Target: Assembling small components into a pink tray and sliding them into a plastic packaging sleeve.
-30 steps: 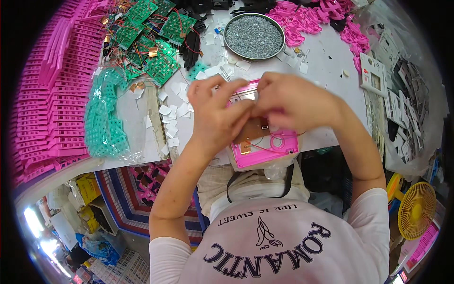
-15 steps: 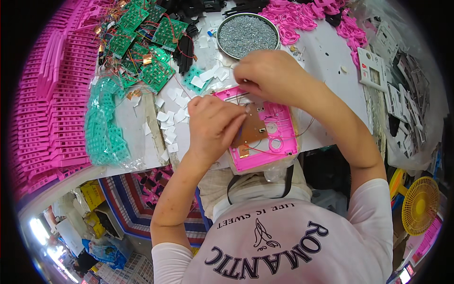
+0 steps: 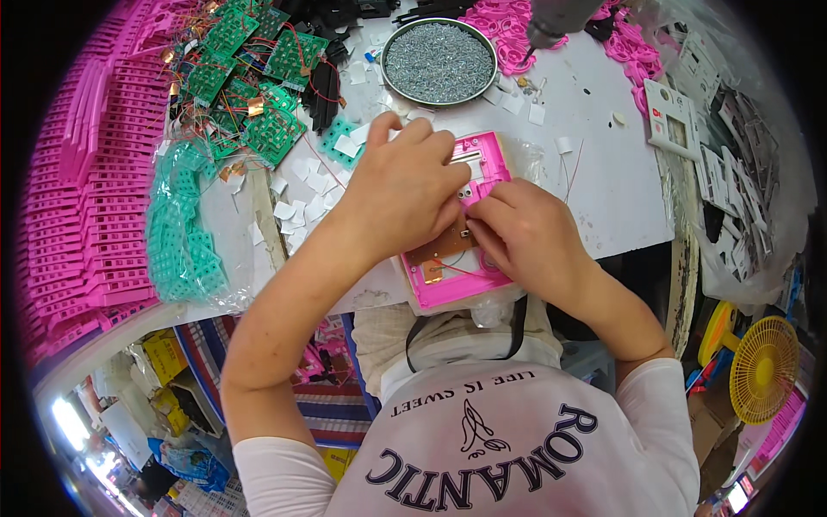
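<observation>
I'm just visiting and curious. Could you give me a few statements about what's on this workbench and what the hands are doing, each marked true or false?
1. Both hands rest on a pink plastic casing. True.
2. The round metal dish holds water. False: it is full of small grey screws.
3. Green circuit boards lie at the far left of the table. True.
4. The left hand holds a hammer. False: it presses on the casing.
5. The right hand works at the casing's inside. True.

Ahead of me on the white table (image 3: 603,172) sits a round metal tray of screws (image 3: 439,62); green circuit boards (image 3: 250,77) lie far left; bagged teal keypads (image 3: 181,233) rest beside stacked pink frames (image 3: 73,198); white paper squares (image 3: 301,194) scatter between; a yellow fan (image 3: 762,369) stands low right.
</observation>
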A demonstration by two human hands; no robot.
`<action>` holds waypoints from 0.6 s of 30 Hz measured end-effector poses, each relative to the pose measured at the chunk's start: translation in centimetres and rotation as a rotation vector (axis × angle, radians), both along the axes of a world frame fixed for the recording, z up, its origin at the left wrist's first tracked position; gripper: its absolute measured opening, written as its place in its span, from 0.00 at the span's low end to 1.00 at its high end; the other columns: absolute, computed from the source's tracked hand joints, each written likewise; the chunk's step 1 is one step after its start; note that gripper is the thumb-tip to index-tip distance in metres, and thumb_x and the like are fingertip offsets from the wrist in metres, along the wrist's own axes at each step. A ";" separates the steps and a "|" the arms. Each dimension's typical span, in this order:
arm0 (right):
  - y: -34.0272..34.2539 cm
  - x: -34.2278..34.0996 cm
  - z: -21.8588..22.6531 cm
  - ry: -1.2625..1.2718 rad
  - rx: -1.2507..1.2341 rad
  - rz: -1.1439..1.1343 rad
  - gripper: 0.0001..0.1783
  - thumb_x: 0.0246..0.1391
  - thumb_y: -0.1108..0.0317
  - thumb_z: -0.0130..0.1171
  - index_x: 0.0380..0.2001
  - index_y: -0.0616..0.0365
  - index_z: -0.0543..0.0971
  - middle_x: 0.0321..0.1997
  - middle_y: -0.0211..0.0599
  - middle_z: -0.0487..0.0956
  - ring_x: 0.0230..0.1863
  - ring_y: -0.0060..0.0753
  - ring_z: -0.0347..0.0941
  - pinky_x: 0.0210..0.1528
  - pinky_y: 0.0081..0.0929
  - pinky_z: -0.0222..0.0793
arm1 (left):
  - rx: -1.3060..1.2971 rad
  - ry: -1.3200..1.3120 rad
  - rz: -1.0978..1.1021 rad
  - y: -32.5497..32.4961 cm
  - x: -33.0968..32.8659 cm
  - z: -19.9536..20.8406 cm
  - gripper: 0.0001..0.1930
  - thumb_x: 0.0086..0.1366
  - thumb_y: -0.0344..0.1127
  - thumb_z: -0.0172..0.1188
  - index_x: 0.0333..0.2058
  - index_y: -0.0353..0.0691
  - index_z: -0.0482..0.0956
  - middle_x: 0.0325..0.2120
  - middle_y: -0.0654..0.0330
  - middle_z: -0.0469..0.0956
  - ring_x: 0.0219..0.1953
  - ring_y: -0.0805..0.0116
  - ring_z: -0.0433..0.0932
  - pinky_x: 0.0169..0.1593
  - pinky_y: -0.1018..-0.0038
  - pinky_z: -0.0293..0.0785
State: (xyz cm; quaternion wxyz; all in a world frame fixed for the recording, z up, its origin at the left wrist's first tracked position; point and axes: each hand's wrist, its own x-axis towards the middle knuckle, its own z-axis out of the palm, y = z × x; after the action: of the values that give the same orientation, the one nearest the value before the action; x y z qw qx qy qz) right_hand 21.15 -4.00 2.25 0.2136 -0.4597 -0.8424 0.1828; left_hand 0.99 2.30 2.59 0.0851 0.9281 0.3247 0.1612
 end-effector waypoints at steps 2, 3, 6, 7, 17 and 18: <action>-0.4 0.0 -0.2 0.022 0.013 -0.038 0.05 0.52 0.69 0.63 0.28 0.56 0.77 0.28 0.37 0.74 0.35 0.43 0.75 0.35 0.38 0.74 | 0.006 0.058 -0.091 0.6 0.6 -0.1 0.05 0.52 0.36 0.66 0.27 0.45 0.80 0.32 0.61 0.75 0.42 0.60 0.74 0.56 0.54 0.63; -0.5 0.1 -0.2 0.034 0.020 -0.057 0.06 0.52 0.68 0.63 0.28 0.56 0.76 0.28 0.37 0.74 0.35 0.43 0.75 0.34 0.38 0.74 | 0.016 0.084 -0.118 0.8 0.8 -0.2 0.05 0.52 0.36 0.66 0.27 0.45 0.81 0.33 0.62 0.75 0.43 0.61 0.74 0.56 0.54 0.64; -0.6 0.0 -0.3 0.041 -0.005 -0.089 0.06 0.52 0.68 0.64 0.29 0.56 0.76 0.29 0.38 0.74 0.35 0.44 0.75 0.35 0.39 0.74 | 0.010 0.198 -0.171 0.8 1.5 0.0 0.05 0.52 0.37 0.66 0.27 0.45 0.82 0.33 0.61 0.77 0.43 0.60 0.75 0.56 0.55 0.65; -0.6 0.1 -0.2 0.036 -0.016 -0.094 0.06 0.52 0.68 0.64 0.30 0.57 0.76 0.29 0.38 0.74 0.35 0.44 0.75 0.35 0.40 0.74 | 0.002 0.243 -0.182 0.8 1.7 0.1 0.05 0.52 0.37 0.66 0.27 0.45 0.82 0.33 0.61 0.77 0.43 0.60 0.75 0.57 0.55 0.66; 1.5 0.3 1.5 -0.154 0.064 -0.008 0.09 0.46 0.72 0.63 0.33 0.59 0.79 0.33 0.39 0.76 0.42 0.45 0.75 0.37 0.42 0.76 | -0.396 0.129 0.097 1.2 1.9 0.0 0.04 0.56 0.32 0.64 0.29 0.40 0.81 0.30 0.54 0.78 0.37 0.48 0.79 0.42 0.56 0.75; 1.8 0.3 1.8 -0.179 0.091 0.027 0.10 0.45 0.73 0.63 0.33 0.59 0.79 0.34 0.39 0.76 0.44 0.45 0.75 0.37 0.42 0.76 | -0.400 0.126 0.095 1.4 1.8 -0.1 0.04 0.56 0.32 0.64 0.29 0.39 0.81 0.29 0.53 0.78 0.36 0.47 0.80 0.40 0.56 0.76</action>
State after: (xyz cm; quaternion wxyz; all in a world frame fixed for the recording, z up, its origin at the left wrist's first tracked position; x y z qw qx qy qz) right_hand 21.46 -2.23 4.09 0.1555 -0.4526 -0.8717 0.1056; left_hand 2.75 3.70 2.48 0.2393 0.8847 0.3981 0.0388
